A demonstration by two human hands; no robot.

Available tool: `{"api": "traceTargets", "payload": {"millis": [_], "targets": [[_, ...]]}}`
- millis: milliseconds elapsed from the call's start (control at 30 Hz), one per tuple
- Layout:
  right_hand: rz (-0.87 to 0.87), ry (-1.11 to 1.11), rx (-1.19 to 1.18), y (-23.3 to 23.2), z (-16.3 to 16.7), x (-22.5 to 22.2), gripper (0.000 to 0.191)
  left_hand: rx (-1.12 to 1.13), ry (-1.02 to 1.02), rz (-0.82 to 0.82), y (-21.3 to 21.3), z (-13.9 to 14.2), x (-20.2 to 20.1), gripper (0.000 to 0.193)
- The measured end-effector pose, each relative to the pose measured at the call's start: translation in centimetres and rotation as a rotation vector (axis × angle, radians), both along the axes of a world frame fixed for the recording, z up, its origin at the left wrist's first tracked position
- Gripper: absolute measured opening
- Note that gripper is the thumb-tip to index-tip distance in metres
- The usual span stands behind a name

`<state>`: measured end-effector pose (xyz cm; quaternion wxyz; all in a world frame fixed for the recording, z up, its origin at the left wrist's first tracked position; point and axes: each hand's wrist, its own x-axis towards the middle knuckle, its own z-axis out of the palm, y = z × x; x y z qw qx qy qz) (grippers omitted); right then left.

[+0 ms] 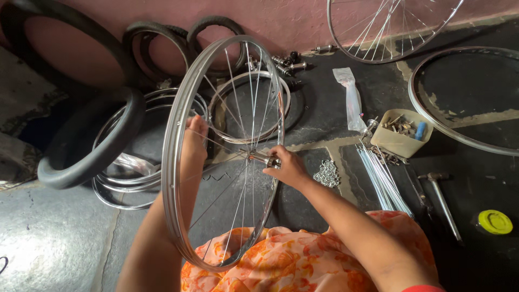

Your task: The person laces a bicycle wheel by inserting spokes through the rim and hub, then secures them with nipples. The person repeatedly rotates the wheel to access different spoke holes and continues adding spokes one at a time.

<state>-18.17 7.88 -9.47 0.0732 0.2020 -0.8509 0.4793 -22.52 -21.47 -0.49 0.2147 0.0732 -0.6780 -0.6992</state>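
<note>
A shiny metal bicycle rim [174,135] with thin spokes stands upright on my lap, over an orange flowered cloth [281,262]. My left hand [194,138] reaches through the wheel and pinches a spoke near the rim's inner side. My right hand [285,165] grips the metal hub [266,159] at the wheel's centre from the right side.
Black tyres [89,154] and bare rims [127,178] lie at the left. A beige tub of small parts [401,141], loose spokes [381,181], a pile of nipples [327,174], a hammer [443,197], a yellow lid [494,221] and more rims [465,138] sit at the right.
</note>
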Motion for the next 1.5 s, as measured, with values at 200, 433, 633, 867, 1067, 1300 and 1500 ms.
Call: {"api": "traceTargets", "payload": {"millis": [200,433,633,867,1067,1300,1500], "targets": [[-0.016,0.065,-0.045,-2.0,-1.2,-0.2,0.057,-0.202,0.091,-0.103,2.2,5.3,-3.5,0.024],[-0.036,0.086,-0.017,-2.9,-1.4,-0.3,0.052,-1.263,0.109,0.267,4.6,9.8,-5.6,0.068],[-0.043,0.153,-0.046,-3.4,-1.6,-0.6,0.053,-1.181,0.026,0.096,5.4,9.5,-7.7,0.041],[-0.052,0.140,-0.052,-3.4,-2.3,-0.5,0.053,0.116,-0.009,-0.634,4.2,6.9,-8.7,0.024],[-0.056,0.098,-0.010,-3.6,-1.7,-0.3,0.055,0.321,-0.041,-0.749,3.4,7.5,-5.6,0.041],[0.029,-0.173,-0.247,-3.2,-0.8,-0.5,0.031,-0.169,-0.094,-0.676,0.8,10.5,4.1,0.085],[0.088,-0.471,-0.699,-3.1,-2.0,-1.2,0.013,-0.066,0.009,-0.581,-1.4,15.9,15.0,0.098]]}}
